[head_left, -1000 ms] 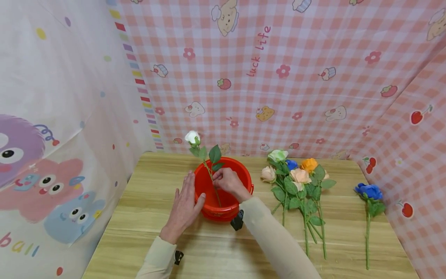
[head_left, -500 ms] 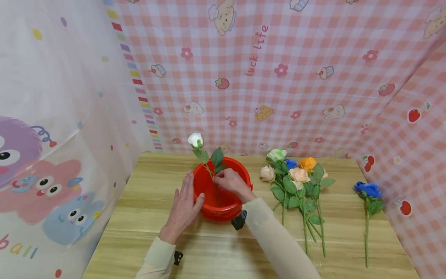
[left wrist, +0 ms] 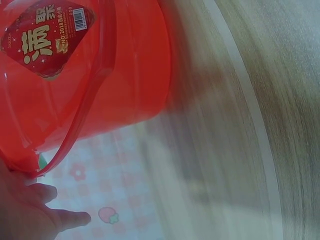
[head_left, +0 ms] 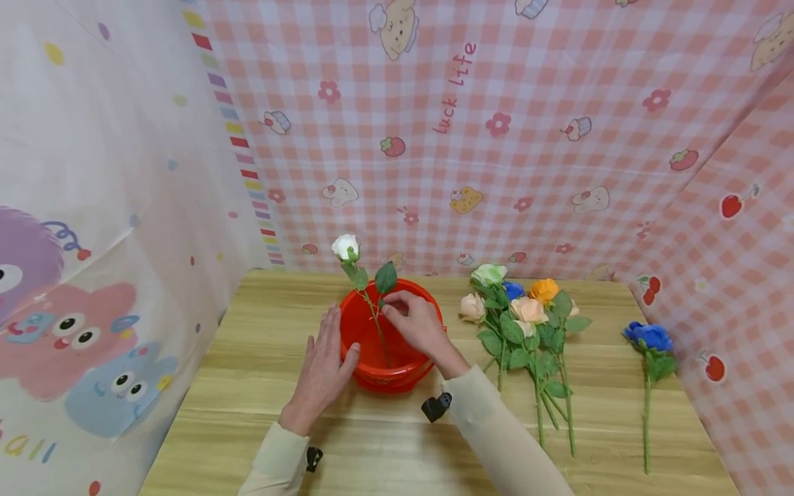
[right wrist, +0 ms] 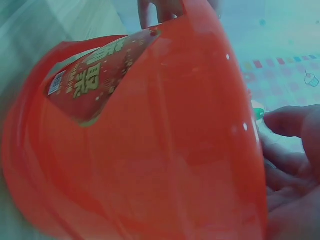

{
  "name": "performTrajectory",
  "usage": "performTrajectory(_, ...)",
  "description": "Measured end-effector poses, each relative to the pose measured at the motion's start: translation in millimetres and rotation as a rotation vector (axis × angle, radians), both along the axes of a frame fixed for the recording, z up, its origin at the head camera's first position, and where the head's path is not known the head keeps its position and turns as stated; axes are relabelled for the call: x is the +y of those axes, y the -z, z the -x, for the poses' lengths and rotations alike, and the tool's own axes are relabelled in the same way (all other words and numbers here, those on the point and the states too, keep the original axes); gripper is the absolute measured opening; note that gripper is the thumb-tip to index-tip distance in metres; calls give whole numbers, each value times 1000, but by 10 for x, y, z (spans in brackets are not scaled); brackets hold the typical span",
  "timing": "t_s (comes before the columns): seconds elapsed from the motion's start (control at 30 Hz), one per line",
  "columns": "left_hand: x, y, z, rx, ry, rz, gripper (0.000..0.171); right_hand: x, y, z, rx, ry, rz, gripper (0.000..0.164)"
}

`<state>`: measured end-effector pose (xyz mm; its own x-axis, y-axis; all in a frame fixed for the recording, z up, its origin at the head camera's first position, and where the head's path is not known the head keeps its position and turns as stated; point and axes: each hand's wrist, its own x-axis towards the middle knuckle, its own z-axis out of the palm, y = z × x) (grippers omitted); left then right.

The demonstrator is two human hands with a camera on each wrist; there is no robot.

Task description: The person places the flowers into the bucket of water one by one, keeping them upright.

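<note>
A white rose (head_left: 345, 247) leans to the left in a red bucket (head_left: 397, 377), its leafy stem running down inside. My right hand (head_left: 418, 327) is over the bucket, thumb and forefinger parted just right of the stem, close to a leaf. In the right wrist view, the right thumb (right wrist: 287, 120) stands apart from the bent fingers beside the bucket wall, near a bit of green. My left hand (head_left: 322, 368) rests with straight fingers against the bucket's left rim; in the left wrist view its fingers (left wrist: 70, 218) show beside the bucket's handle.
To the right of the bucket lies a bunch of roses (head_left: 530, 324) in peach, orange, green-white and blue. A single blue rose (head_left: 648, 337) lies farther right on the wooden table (head_left: 236, 413). Patterned cloths (head_left: 496, 172) stand behind and at both sides.
My right hand has drawn back a little to the right, thumb and forefinger parting from the stem. The white rose stays leaning in the bucket. The left hand keeps its place on the rim.
</note>
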<state>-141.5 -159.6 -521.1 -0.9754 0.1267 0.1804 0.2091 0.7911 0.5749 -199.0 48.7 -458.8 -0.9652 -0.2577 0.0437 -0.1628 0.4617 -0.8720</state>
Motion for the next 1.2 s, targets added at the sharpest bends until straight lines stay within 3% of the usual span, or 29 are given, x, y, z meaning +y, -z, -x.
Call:
performTrajectory(0.17, -2, 12, 10, 4, -1, -14, 77, 70, 30, -47, 92, 64, 97, 24)
performTrajectory(0.47, -1, 33, 16, 16, -5, -21, 77, 236, 15, -176, 44, 151, 298, 23)
performTrajectory(0.8, 4, 15, 9, 20, 1, -30, 76, 435, 88, -305, 75, 201, 407, 21)
performTrajectory(1.2, 7, 9, 12, 13, 0, -32, 76, 773, 230, -472, 120, 276, 360, 23)
